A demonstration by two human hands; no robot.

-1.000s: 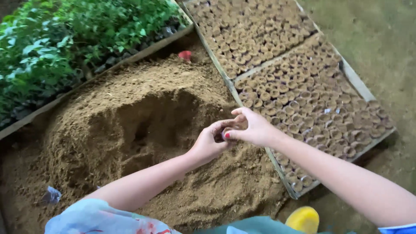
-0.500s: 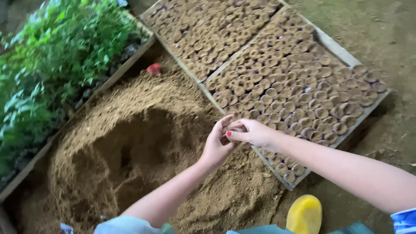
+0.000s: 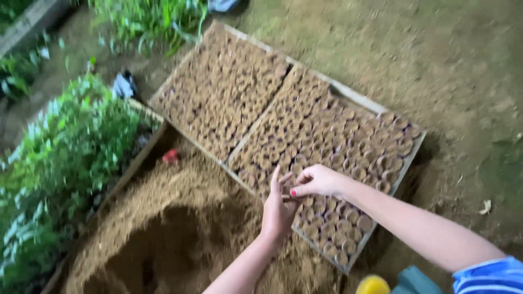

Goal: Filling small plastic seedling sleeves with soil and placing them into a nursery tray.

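- The dirt floor [image 3: 452, 71] fills the upper right, bare and brownish with a few scraps on it.
- A mound of loose sandy soil [image 3: 180, 228] spreads over the lower left, hollowed in the middle (the hollow looks dark).
- A wooden tray [image 3: 406, 163] lies slantwise, its long axis running from 11 o'clock down to 5 o'clock, packed with rows of small round soil-filled pots [image 3: 338, 141]; a slat splits it into two halves.
- Green seedlings [image 3: 71, 158] stand in a second frame at 9 o'clock from the hands, blurred by the camera's motion.
- The left hand [image 3: 277, 209] rises upright from the mound's edge, fingers half spread, palm turned toward the right hand and touching it.
- The right hand [image 3: 318, 181] reaches in from 4 o'clock, fingers pinched together on something small against the left palm; what it pinches I cannot tell.
- The tray's near pots lie directly beneath both hands and on toward 1 o'clock, the right hand being the nearer.
- A small red object [image 3: 171, 156] sits at the mound's upper edge.
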